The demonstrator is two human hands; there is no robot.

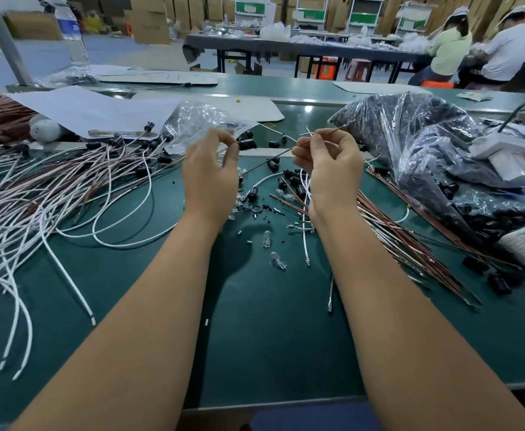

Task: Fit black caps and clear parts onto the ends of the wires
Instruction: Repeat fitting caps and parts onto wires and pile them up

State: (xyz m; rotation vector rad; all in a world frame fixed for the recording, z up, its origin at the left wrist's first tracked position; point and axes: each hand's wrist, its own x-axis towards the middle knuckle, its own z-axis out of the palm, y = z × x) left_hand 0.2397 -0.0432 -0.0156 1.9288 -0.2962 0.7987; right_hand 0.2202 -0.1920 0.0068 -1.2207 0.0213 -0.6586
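Two bare forearms rising from the bottom edge of the frame, over the green table (270, 337). Left hand (210, 175) at centre, thumb and forefinger pinching a black cap (247, 144) just above centre. Right hand (329, 169) beside it, fingers curled and pinching a thin brown wire (273, 157), with a white wire (307, 132) apparently held in the same grip (hard to tell where it enters the fingers).

Cap's long axis lying roughly level, its far end toward the right of the frame. Brown wire running on a slant, from the right fingers down toward lower left, free tip hanging below the cap and well short of it. Not yet threaded, by the look of it.

Likely handling: cap light, rigid, small enough to slip from a loose pinch; best held by its sides, opening kept free. Wire light and springy, prone to bowing if held far back; best gripped just behind the tip.

Elsewhere: finished capped wires (53, 194) heaped at left, bare brown wires (410, 241) at lower right, a bag of caps (426, 157) at right, clear parts (278, 260) loose on the table below centre (fragile-looking, likely slick).
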